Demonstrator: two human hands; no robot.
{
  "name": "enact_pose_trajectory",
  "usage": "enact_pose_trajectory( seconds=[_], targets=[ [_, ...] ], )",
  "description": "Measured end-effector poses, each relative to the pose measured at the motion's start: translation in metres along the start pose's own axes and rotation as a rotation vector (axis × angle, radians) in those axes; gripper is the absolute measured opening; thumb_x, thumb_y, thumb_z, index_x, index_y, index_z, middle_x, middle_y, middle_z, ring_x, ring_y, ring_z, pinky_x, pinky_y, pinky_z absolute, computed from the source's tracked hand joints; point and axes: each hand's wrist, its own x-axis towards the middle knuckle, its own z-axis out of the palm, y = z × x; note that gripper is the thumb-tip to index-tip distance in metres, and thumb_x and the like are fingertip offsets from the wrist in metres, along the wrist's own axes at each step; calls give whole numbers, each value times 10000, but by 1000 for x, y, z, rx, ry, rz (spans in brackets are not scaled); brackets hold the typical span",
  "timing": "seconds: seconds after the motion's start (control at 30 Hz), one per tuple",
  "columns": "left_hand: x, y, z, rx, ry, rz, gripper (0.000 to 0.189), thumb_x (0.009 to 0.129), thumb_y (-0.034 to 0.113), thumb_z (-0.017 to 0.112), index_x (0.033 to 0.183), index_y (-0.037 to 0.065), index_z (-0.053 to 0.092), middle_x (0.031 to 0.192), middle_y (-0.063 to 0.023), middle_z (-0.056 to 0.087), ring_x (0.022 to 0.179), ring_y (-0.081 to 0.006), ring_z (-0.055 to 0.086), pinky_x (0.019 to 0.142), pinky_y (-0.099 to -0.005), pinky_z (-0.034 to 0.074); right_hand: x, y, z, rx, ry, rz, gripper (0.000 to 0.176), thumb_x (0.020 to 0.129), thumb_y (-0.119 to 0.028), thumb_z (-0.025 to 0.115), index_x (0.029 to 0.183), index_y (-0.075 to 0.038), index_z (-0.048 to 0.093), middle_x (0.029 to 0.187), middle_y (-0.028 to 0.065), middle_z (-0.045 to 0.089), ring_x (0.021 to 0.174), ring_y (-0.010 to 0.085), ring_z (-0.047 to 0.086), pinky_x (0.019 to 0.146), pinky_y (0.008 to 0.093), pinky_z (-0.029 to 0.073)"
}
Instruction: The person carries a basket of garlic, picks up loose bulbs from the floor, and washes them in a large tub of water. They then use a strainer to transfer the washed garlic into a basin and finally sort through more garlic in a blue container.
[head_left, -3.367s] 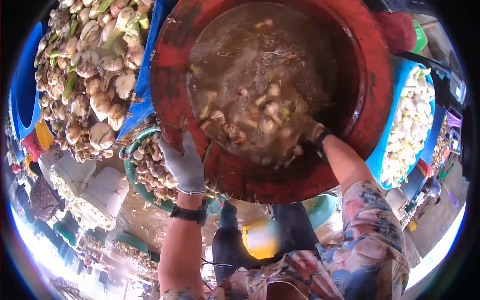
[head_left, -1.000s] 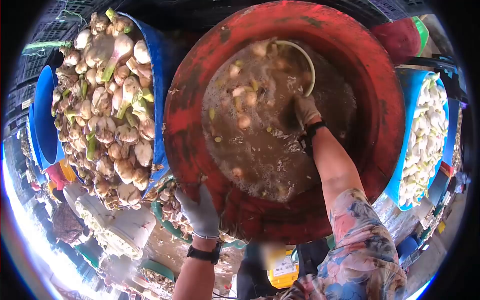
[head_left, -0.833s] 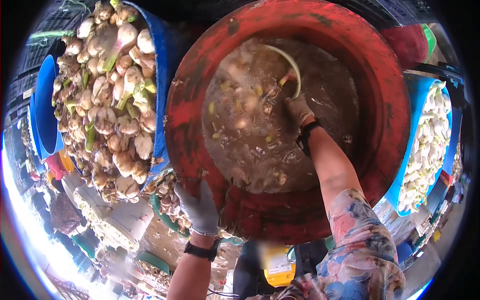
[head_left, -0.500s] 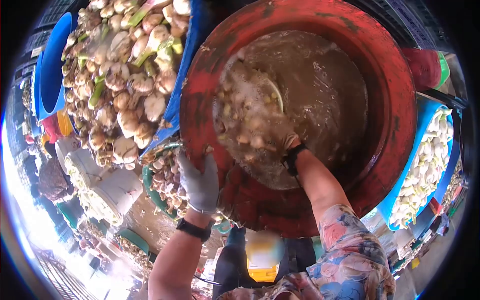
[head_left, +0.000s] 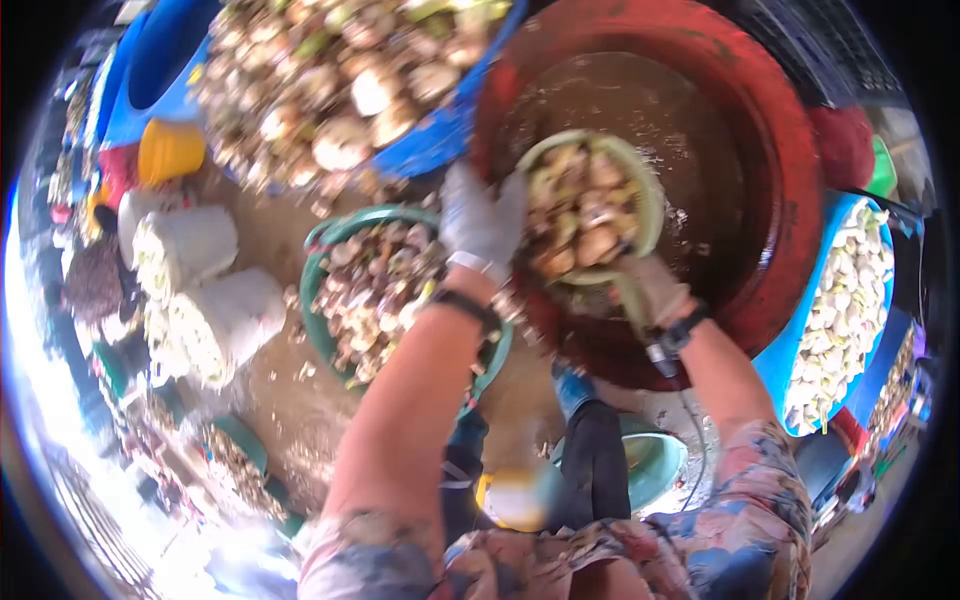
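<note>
A pale green scoop basket heaped with wet brown and white bulbs is lifted above the muddy water in the big red tub. My right hand, in a wet grey glove, grips the scoop at its near edge. My left hand, also gloved, presses against the scoop's left rim at the tub's edge. A black watch sits on each wrist.
A green basin of muddy bulbs sits just left of the tub. A blue tub heaped with bulbs is at the top left, a blue tub of white peeled pieces at the right. White sacks lie on the wet ground.
My right hand has lifted the scoop, full of bulbs, out of the water toward the near rim. My left hand left the tub's rim for the scoop. The view swung left.
</note>
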Motion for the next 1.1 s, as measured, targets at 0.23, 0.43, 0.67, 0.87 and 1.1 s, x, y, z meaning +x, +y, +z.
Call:
enact_pose_trajectory(
  seconds=[0.23, 0.43, 0.67, 0.87, 1.1],
  targets=[
    [-60, 5, -41, -617, 5, 314, 866, 830, 459, 616, 1421, -39, 226, 1420, -287, 298, 1330, -428, 274, 1103, -448, 234, -119, -46, 69, -343, 256, -382, 221, 894, -178, 565, 1016, 4, 598, 873, 99, 620, 747, 214, 632, 643, 343, 519],
    [-90, -93, -164, -1252, -224, 52, 743, 915, 657, 305, 1370, 79, 409, 1162, -60, 571, 968, -159, 543, 833, -334, 468, -124, 23, 227, -661, 341, -966, 687, 817, -31, 647, 1372, 9, 243, 1188, 180, 568, 1100, 285, 572, 898, 350, 470],
    [-131, -307, -162, -1355, 85, -924, 705, 862, 674, 376, 1395, 212, 371, 1465, -36, 310, 1304, -282, 326, 1037, -553, 255, -6, 169, 314, -772, 461, -946, 832, 754, -171, 712, 1418, -40, 228, 1063, 141, 630, 799, 308, 653, 682, 351, 518],
    [-128, -318, -154, -1231, -83, -694, 557, 965, 378, 461, 1357, -12, 389, 1331, -96, 481, 1167, -239, 500, 990, -364, 425, -86, 54, 282, -694, 449, -1091, 603, 808, 11, 582, 1357, 27, 332, 996, 167, 624, 862, 275, 609, 770, 372, 460],
    [-63, -83, -61, -767, -205, -162, 771, 901, 327, 598, 1421, -75, 194, 1410, -226, 348, 1264, -310, 405, 1043, -374, 354, -97, -80, 3, -800, 907, -531, 478, 847, -162, 584, 1243, 15, 383, 875, 228, 638, 716, 384, 637, 702, 440, 522]
  ],
)
